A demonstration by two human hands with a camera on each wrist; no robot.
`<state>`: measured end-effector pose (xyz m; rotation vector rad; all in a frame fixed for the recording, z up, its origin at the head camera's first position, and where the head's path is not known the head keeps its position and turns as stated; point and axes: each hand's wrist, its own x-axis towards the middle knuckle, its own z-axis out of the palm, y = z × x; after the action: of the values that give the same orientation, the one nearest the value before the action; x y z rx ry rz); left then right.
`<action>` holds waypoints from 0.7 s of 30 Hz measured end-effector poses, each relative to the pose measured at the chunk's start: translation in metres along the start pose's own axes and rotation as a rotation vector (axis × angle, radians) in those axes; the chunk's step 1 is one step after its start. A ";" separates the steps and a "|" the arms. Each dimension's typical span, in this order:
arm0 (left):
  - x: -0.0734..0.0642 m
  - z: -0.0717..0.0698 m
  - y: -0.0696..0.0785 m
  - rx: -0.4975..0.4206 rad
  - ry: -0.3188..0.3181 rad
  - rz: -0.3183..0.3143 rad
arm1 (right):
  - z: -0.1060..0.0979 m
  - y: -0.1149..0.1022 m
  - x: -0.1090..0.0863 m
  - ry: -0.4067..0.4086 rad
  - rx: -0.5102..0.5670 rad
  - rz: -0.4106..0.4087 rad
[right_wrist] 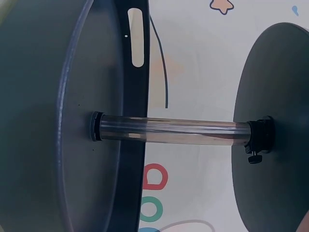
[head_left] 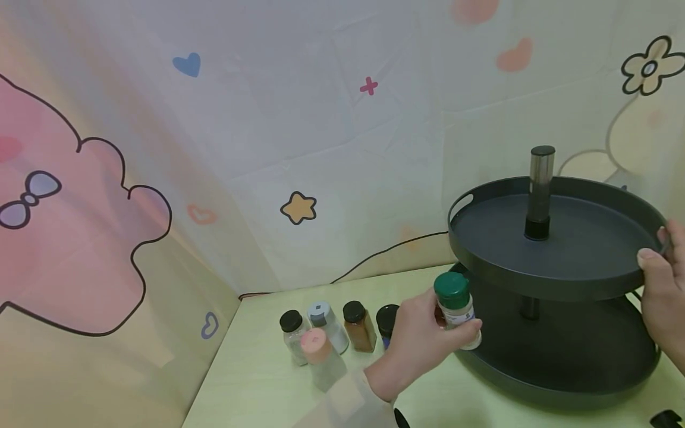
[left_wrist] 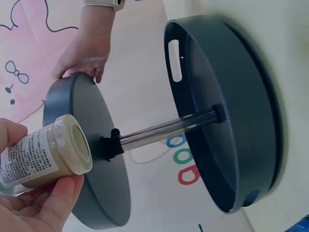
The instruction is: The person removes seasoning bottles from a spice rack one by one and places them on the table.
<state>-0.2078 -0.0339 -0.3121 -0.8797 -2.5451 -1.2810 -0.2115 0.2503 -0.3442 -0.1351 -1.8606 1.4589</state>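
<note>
My left hand [head_left: 414, 345] holds a spice jar [head_left: 459, 315] with a green cap between thumb and fingers, beside the left edge of a dark two-tier round tray stand. In the left wrist view the spice jar [left_wrist: 55, 150] shows a printed white label and pale contents. My right hand [head_left: 666, 291] grips the upper tray [head_left: 594, 238] at its right rim, the thumb over the edge. Under it sits the wider-looking lower tray [head_left: 588, 351], bare inside. A metal pole [right_wrist: 174, 130] joins the two tiers.
Left of my left hand stand several more jars: a black-capped jar [head_left: 293, 333], a grey-capped jar [head_left: 329, 327], a pink-capped jar [head_left: 322, 356], a brown-filled jar [head_left: 360, 327] and a partly hidden dark-lidded jar [head_left: 386, 321]. A patterned curtain [head_left: 321, 119] hangs behind the table [head_left: 241, 380].
</note>
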 end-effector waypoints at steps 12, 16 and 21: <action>-0.010 0.002 -0.020 -0.012 0.009 -0.068 | -0.001 0.002 0.001 0.002 -0.032 -0.015; -0.013 0.002 -0.026 -0.026 0.005 -0.094 | -0.001 0.002 0.001 0.000 -0.013 -0.013; -0.018 0.002 -0.034 -0.006 0.024 -0.108 | 0.000 0.002 0.001 0.000 -0.004 -0.011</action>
<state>-0.2125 -0.0556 -0.3440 -0.7316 -2.6035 -1.3206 -0.2123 0.2516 -0.3456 -0.1269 -1.8623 1.4479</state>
